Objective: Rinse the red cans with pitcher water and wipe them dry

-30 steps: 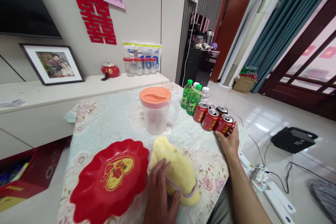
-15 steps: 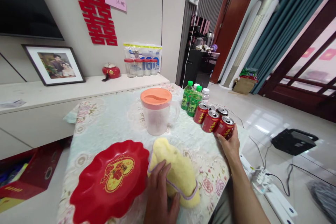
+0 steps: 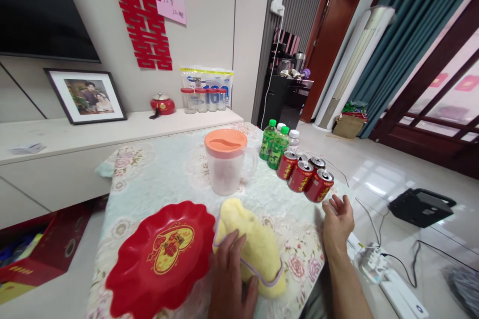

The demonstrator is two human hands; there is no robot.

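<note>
My left hand [image 3: 232,274] rests on a crumpled yellow cloth [image 3: 258,254] with purple edging, its fingers stretched over the fabric and the thumb apart. Left of the cloth lies a red wavy-edged plate [image 3: 130,269] with a gold heart design. My right hand [image 3: 339,222] is open at the table's right edge, palm partly up, just in front of the nearest red can [image 3: 319,185] and apart from it. More red cans [image 3: 300,177] stand beside that one. A frosted pitcher [image 3: 225,172] with an orange lid stands upright behind the cloth.
Behind the cans stand green bottles [image 3: 278,152] and white-capped bottles [image 3: 294,140]. A white cabinet [image 3: 145,132] along the wall bears a photo frame [image 3: 88,97], a red pot [image 3: 162,104] and several red-lidded jars [image 3: 201,100]. Power strips [image 3: 402,294] lie on the floor at right.
My right hand has let go of the nearest red can and moved slightly right and toward me, fingers now loose. My left hand remains on the yellow cloth. The view has shifted slightly.
</note>
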